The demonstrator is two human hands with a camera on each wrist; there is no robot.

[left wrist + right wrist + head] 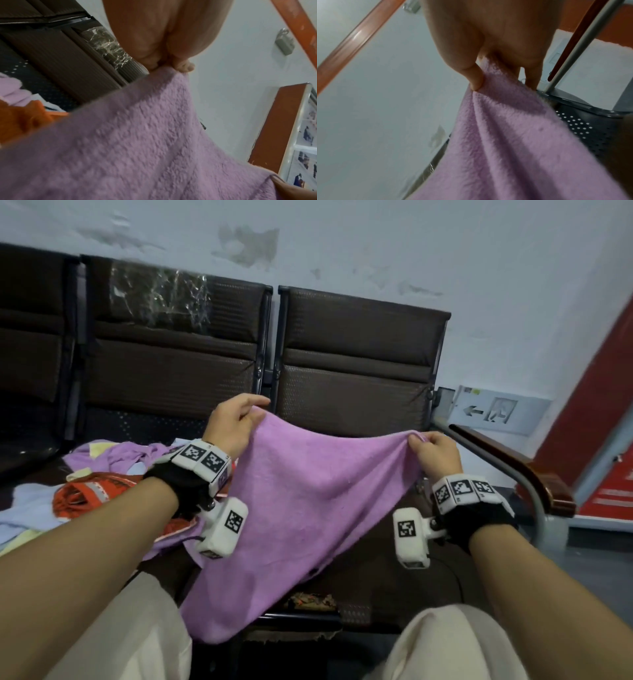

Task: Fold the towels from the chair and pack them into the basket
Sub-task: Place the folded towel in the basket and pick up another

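A purple towel (301, 508) hangs spread between my two hands above the brown chair seat (376, 573). My left hand (236, 422) pinches its upper left corner, and my right hand (433, 451) pinches its upper right corner. The towel's lower edge droops over the seat's front toward my left knee. In the left wrist view the fingers (181, 65) clamp the towel (137, 142) at its top edge. In the right wrist view the thumb and fingers (476, 79) bunch the towel (513, 135) at its corner. No basket shows in any view.
A heap of other towels (102, 463), purple, orange, blue and yellow, lies on the neighbouring seat at left. Brown chair backs (356, 361) stand behind. A wooden armrest (513, 470) on a metal frame runs along the right. A red panel (599, 392) stands at far right.
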